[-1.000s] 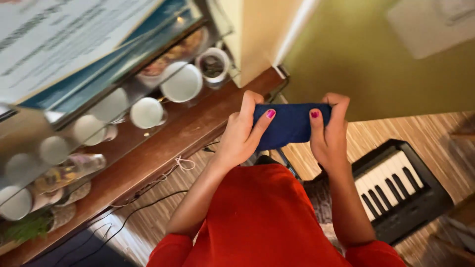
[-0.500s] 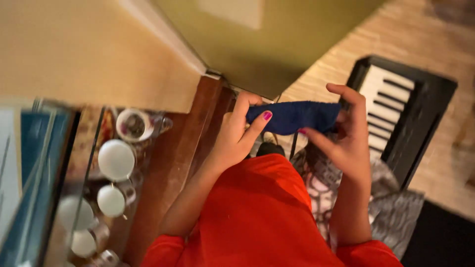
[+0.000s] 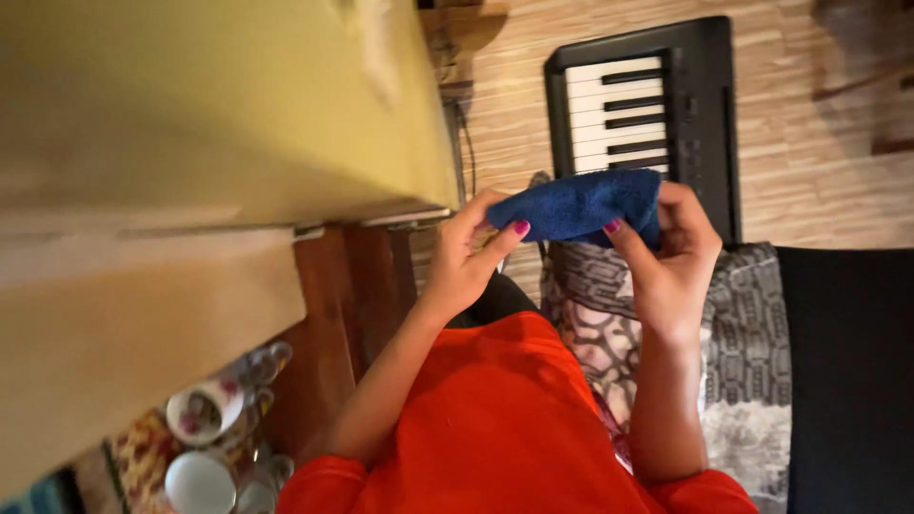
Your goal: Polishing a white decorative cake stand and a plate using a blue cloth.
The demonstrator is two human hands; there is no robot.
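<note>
The blue cloth (image 3: 581,205) looks soft and fuzzy, folded into a thick strip. It's held in the air just below the black keyboard (image 3: 647,105), stretched between both hands: the left hand (image 3: 466,262) pinches its left end, the right hand (image 3: 671,252) wraps fingers and thumb around the right end. Its long axis runs side to side, tilted slightly up toward the right.

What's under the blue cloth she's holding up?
Below the blue cloth, held by left hand and right hand, lies patterned grey fabric. The keyboard's near end is hidden.
</note>
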